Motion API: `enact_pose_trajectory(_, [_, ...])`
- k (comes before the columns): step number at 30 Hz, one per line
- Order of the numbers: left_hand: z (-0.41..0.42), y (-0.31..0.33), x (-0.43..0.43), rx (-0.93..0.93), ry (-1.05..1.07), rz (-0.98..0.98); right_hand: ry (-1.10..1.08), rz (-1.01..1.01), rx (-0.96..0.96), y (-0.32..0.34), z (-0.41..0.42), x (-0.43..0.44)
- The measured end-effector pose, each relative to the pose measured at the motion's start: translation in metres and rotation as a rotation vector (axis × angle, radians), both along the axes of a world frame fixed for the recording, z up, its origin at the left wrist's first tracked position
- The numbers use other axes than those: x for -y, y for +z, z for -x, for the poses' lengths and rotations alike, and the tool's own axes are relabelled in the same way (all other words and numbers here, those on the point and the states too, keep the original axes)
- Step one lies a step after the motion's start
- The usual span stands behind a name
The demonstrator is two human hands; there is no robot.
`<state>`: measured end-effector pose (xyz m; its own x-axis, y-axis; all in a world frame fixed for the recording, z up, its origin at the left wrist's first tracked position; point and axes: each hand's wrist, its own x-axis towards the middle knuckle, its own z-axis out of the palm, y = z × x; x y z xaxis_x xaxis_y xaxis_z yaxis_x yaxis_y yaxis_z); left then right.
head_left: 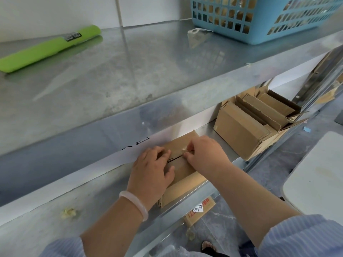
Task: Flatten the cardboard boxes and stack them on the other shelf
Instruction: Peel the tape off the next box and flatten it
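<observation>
On the upper shelf (130, 75), far left, a flat green tool (50, 47) lies against the wall. Below it, a crumpled scrap (69, 212) sits on the lower shelf (37, 234). Near the middle of that lower shelf stands the cardboard box (185, 179), closed, at the front edge, with both hands on its top. The left hand (152, 169), which has a pale bangle (135, 203) at the wrist, holds the box down; its fingers bend over the seam between the 2 top flaps and its thumb lies spread along the near flap. Just beside it, the right hand (204, 153) is clenched, fingertips pinching a bit of tape (184, 150) at the seam. On the floor under the shelf edge lies a piece of cardboard with a white label (201, 210). Further right on the lower shelf, apart from the held box, a cluster of other boxes (246, 127) stands, several with their flaps open. Above, at the upper shelf's right end, sits a blue basket (259, 32).
</observation>
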<state>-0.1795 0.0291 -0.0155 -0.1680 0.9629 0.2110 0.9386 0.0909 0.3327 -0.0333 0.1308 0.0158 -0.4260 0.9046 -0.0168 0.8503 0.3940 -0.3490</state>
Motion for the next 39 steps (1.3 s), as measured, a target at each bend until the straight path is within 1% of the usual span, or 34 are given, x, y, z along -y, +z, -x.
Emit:
enact_pose_trajectory(5, [0.000, 0.001, 0.000, 0.000, -0.002, 0.031, -0.009, 0.053, -0.021, 0.005, -0.005, -0.010])
enact_pose_trajectory(8, [0.001, 0.001, 0.000, -0.002, -0.001, 0.042, -0.052, 0.085, -0.113, 0.013, -0.016, -0.020])
enact_pose_trajectory(11, [0.001, 0.001, 0.000, -0.004, -0.012, 0.039, -0.033, -0.025, -0.104, 0.018, -0.025, -0.023])
enact_pose_trajectory(14, [0.001, 0.001, 0.000, 0.004, -0.012, 0.019, 0.068, -0.133, -0.073, 0.010, -0.024, -0.014])
enact_pose_trajectory(17, [-0.001, 0.002, -0.002, -0.004, 0.002, 0.023, 0.108, -0.097, -0.077, 0.002, -0.022, -0.007])
enact_pose_trajectory(20, [-0.006, 0.005, -0.006, -0.015, 0.047, 0.047, 0.029, -0.016, -0.221, 0.004, -0.024, -0.008])
enact_pose_trajectory(21, [-0.007, 0.006, -0.008, -0.024, 0.063, 0.050, 0.007, 0.002, -0.241, 0.004, -0.025, -0.009])
enact_pose_trajectory(25, [-0.017, 0.005, -0.012, -0.143, 0.078, 0.066, -0.032, 0.025, -0.115, 0.001, -0.027, -0.016])
enact_pose_trajectory(28, [-0.023, 0.002, -0.010, -0.217, 0.109, 0.045, -0.012, 0.033, -0.120, 0.001, -0.026, -0.017])
enact_pose_trajectory(32, [-0.028, 0.002, -0.010, -0.216, 0.144, 0.008, 0.025, -0.022, -0.124, 0.002, -0.022, -0.016])
enact_pose_trajectory(36, [-0.028, 0.001, -0.010, -0.208, 0.156, -0.004, 0.088, -0.027, -0.134, 0.005, -0.027, -0.021])
enact_pose_trajectory(39, [-0.027, 0.000, -0.010, -0.202, 0.162, -0.012, 0.098, -0.066, -0.198, 0.008, -0.034, -0.030])
